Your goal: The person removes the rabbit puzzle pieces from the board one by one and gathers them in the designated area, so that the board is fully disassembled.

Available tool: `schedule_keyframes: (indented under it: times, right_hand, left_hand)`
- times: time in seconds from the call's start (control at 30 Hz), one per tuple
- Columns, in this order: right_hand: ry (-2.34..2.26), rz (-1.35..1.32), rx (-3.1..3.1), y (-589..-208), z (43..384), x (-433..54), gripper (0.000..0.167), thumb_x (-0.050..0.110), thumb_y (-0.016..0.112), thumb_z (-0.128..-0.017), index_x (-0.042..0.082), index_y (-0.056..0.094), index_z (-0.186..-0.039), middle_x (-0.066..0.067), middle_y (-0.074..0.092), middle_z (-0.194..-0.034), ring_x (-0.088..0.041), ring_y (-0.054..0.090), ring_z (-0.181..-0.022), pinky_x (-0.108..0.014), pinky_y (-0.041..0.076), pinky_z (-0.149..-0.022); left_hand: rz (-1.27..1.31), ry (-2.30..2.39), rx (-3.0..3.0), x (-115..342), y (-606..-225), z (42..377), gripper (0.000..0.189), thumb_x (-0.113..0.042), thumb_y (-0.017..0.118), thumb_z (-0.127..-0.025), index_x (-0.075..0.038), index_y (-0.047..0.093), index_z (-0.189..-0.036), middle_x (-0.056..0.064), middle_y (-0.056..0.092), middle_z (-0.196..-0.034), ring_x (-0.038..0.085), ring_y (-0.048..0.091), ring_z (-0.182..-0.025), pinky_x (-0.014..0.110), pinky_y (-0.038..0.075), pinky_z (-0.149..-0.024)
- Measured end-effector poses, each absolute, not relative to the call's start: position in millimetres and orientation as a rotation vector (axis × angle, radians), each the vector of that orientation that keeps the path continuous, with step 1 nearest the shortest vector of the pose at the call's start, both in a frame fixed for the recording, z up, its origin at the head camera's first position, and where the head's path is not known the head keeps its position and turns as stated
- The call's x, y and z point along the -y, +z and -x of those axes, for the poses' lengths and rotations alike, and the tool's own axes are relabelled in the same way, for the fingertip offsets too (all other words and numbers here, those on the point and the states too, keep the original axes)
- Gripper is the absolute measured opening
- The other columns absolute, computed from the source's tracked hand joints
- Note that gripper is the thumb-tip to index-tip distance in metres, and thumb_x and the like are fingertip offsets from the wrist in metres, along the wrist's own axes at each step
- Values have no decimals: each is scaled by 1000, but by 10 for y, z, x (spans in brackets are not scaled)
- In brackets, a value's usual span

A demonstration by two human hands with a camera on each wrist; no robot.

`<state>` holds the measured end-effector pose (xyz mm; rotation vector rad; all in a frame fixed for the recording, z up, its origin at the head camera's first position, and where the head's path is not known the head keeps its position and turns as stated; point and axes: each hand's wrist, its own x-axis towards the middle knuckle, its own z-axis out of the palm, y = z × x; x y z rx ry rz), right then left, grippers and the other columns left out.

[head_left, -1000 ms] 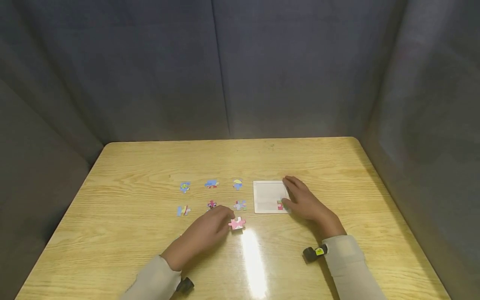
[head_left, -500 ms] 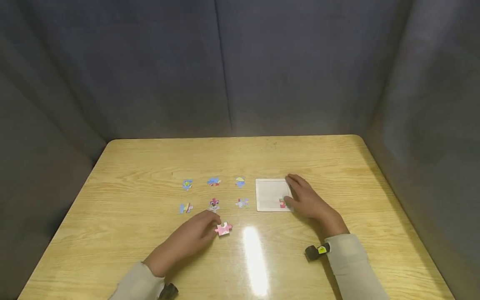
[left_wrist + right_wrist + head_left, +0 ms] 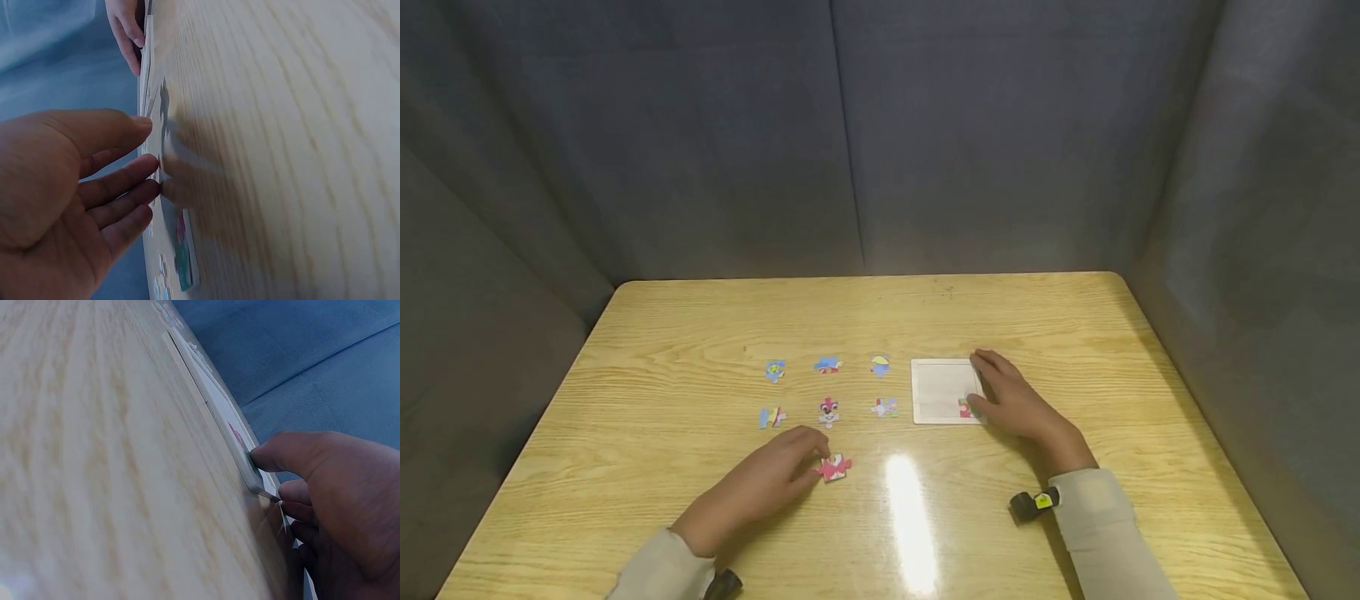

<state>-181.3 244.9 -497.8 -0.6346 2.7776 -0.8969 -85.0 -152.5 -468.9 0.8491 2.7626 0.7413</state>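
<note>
In the head view, my left hand (image 3: 767,475) pinches a pink-and-white jigsaw piece (image 3: 835,468) by its left side, low over the table. The left wrist view shows this jigsaw piece (image 3: 164,109) edge-on at the thumb and fingertips, with a shadow under it. To the right, my right hand (image 3: 1015,400) grips the right side of a white puzzle tray (image 3: 916,392). Its thumb rests by a pink-and-green jigsaw piece (image 3: 966,407) in the tray's near right corner, and its fingers lie along the outer edge.
Two rows of loose jigsaw pieces lie left of the tray, including a face piece (image 3: 828,412) and a yellow-and-blue piece (image 3: 880,364). Another piece (image 3: 184,253) lies by my left fingers, hidden in the head view. Dark curtains (image 3: 700,150) surround the wooden table (image 3: 1037,317).
My left hand has moved left and toward me with the pink jigsaw piece, which has gone from tilted to flatter. The right hand has stayed on the tray.
</note>
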Motion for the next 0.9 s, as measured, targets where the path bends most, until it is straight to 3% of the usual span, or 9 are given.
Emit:
schedule_keyframes:
  times: [0.33, 0.9]
  right_hand:
    - [-888, 637, -2779, -4988, 1811, -2452, 71, 34, 55, -100, 2, 21, -154, -15, 15, -160, -37, 12, -145, -56, 20, -115]
    - [-911, 650, -2778, -4975, 1808, -2451, 70, 31, 56, -99, 0, 22, -153, -17, 16, -159, -38, 11, -145, -57, 19, -115]
  left_hand:
    - [-936, 635, -2776, 1558, -4673, 859, 18, -14, 65, -94, -13, 61, -112, 4, 56, -131, 24, 52, -124, 39, 46, -101]
    - [-1075, 535, -2861, 1549, -4709, 910, 20, -9, 72, -89, -14, 64, -106, 0, 57, -121, 17, 56, -116, 31, 52, -91]
